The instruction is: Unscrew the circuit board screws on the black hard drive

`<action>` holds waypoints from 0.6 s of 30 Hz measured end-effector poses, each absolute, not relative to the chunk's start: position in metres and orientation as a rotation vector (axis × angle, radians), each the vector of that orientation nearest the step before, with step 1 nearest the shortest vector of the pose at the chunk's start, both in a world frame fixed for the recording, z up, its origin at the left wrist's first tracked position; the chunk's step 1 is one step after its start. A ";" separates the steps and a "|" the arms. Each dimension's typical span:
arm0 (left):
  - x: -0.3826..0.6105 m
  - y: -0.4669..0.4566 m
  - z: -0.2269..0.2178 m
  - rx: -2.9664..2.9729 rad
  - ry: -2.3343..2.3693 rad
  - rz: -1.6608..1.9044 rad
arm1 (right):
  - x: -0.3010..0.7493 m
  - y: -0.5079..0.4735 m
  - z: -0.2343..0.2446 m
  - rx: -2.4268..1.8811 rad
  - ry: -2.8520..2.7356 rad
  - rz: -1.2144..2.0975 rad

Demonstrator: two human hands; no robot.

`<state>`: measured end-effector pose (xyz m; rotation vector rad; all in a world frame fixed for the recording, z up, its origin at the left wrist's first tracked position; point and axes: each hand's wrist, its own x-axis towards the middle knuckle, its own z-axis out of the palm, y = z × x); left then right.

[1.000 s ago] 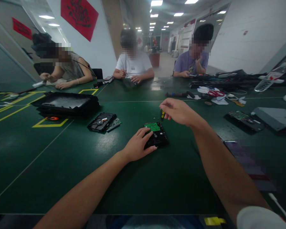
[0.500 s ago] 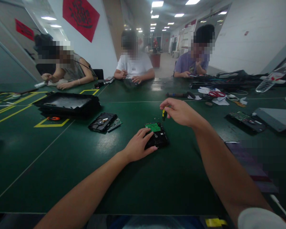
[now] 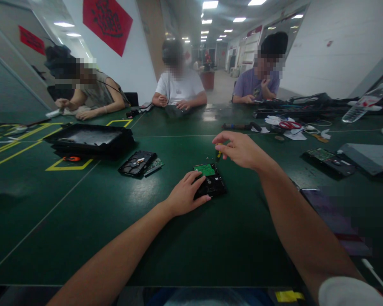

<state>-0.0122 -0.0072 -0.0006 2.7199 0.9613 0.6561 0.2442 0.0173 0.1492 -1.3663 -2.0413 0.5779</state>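
Note:
A black hard drive (image 3: 213,185) with a green circuit board (image 3: 204,170) on top lies on the green table (image 3: 83,212) in front of me. My left hand (image 3: 185,196) rests on its near left side, fingers spread flat and pressing it down. My right hand (image 3: 241,149) hovers just above the drive's far right corner, fingers pinched round a small yellow-and-black screwdriver (image 3: 218,155) that points down at the board.
A second opened drive with a loose board (image 3: 139,163) lies to the left, beside a black tray (image 3: 89,139). More boards and a grey case (image 3: 368,156) sit at right, scissors (image 3: 289,125) and a bottle (image 3: 362,106) further back. Three people sit across the table.
My right hand has shifted slightly on the screwdriver, fingers turning it over the board. My left hand and the drive have stayed put.

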 end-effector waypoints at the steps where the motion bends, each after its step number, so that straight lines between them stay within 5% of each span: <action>1: -0.012 -0.007 -0.001 2.721 0.960 0.653 | 0.244 0.017 0.149 -1.365 -2.029 0.595; 18: -0.012 -0.009 0.001 2.724 0.978 0.634 | 0.243 0.017 0.149 -1.468 -2.022 0.515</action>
